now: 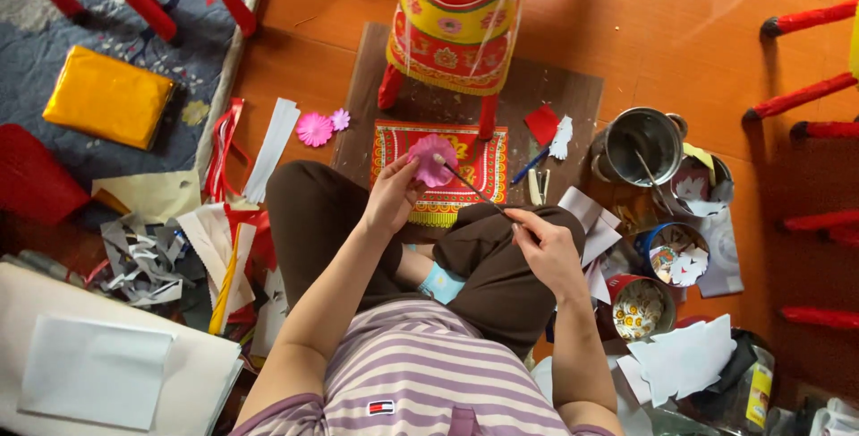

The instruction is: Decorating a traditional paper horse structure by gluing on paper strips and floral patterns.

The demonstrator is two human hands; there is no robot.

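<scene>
My left hand (390,194) pinches a pink paper flower (432,159) and holds it up over my knee. My right hand (546,248) grips a thin brush (476,191) by its handle end, with the tip touching the flower. Below the flower a red and yellow patterned panel (479,172) lies flat on a brown mat (546,91). Beyond it stands a red and yellow decorated paper structure (452,38) on red legs. I sit cross-legged in brown trousers and a striped shirt.
Two finished pink flowers (315,129) lie on the wooden floor at left. A metal pot (642,145) and round tins of paper cutouts (676,255) sit at right. Paper scraps (143,257), white sheets (94,369) and a yellow packet (107,96) lie at left.
</scene>
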